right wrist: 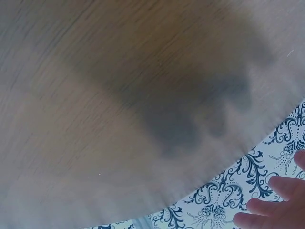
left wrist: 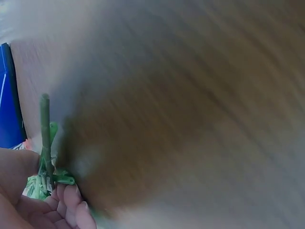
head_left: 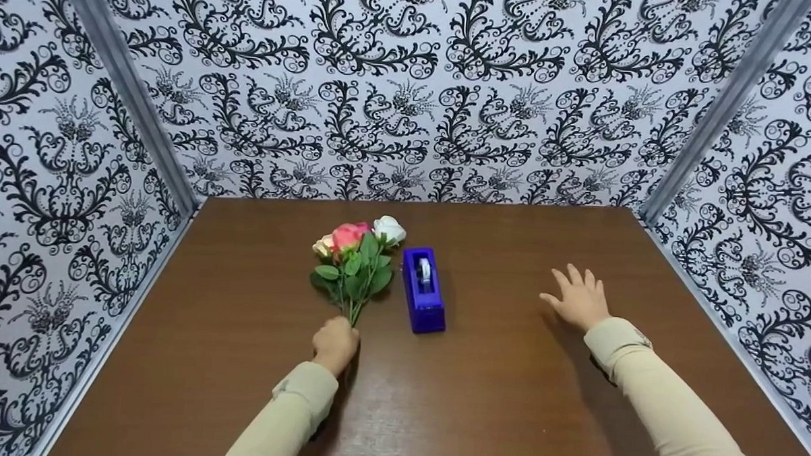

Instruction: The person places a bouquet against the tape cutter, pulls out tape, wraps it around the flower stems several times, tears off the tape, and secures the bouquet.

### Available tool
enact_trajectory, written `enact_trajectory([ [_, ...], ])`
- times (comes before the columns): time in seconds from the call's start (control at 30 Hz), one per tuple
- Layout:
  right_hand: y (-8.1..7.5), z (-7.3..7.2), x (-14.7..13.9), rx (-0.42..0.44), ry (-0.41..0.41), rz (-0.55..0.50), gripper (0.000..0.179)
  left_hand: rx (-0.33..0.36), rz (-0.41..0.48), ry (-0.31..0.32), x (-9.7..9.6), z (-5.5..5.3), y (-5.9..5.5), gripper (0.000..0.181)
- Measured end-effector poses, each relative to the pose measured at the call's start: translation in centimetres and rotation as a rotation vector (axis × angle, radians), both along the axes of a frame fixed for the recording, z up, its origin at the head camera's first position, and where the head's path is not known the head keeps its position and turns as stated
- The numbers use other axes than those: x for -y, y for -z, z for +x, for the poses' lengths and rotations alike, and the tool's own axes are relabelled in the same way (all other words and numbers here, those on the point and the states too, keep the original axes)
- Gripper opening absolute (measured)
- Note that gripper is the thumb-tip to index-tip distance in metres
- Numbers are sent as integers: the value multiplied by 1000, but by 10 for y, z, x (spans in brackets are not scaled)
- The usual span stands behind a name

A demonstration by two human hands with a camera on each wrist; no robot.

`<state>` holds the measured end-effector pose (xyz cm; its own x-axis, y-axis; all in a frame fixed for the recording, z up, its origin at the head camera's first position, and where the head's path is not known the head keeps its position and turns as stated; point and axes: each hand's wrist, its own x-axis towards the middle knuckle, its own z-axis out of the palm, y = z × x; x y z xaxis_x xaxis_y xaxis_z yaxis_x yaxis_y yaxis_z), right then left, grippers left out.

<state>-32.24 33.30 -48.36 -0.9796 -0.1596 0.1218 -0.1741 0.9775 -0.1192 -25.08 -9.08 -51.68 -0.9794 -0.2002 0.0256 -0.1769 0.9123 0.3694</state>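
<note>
gripped in our left hand point(head_left: 335, 342) by the stems, the flower bunch point(head_left: 354, 260) lies on the brown table point(head_left: 507, 393), blooms pointing away from us. just right of it sits a blue tape dispenser point(head_left: 423, 290). our right hand point(head_left: 578, 298) hovers, fingers spread, holding nothing.

We see the tabletop point(left wrist: 190, 95) smeared by blur in both wrist views. The left hand point(head_left: 335, 343) hides the bouquet's point(head_left: 354, 267) stem ends in the head view. The picture's edge cuts off the tape dispenser point(left wrist: 9, 95) and right hand point(right wrist: 281, 200).
</note>
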Motion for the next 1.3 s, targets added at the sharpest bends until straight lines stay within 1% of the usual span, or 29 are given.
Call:
enact_trajectory([
  [0.13,-1,0,-1,5,2,-2,62,0,50,10,3,-1,1,21],
  [0.27,-1,0,-2,21,4,-11,63,-6,101,12,6,-1,5,20],
  [0.33,-1,-1,-3,27,3,-8,64,-6,104,22,8,-2,7,21],
  [0.43,-1,-1,-4,39,1,-3,64,-38,101,38,11,-3,10,25],
  [0.53,1,0,-5,45,-4,1,64,-76,100,46,14,-5,10,29],
  [0.63,1,0,-6,42,-6,4,64,-106,113,38,17,-7,7,30],
  [0.83,-1,1,-7,21,-7,1,63,-138,141,23,24,-13,-2,31],
  [0.97,-3,1,-6,10,-11,-6,63,-177,134,36,29,-16,-10,29],
  [1.03,-5,1,-7,11,-10,-8,63,-209,119,54,30,-17,-16,28],
  [1.13,-9,4,-6,19,0,-17,62,-295,73,109,30,-16,-23,25],
  [1.3,-13,6,-10,29,19,-28,62,-439,-37,237,25,-14,-35,22],
])
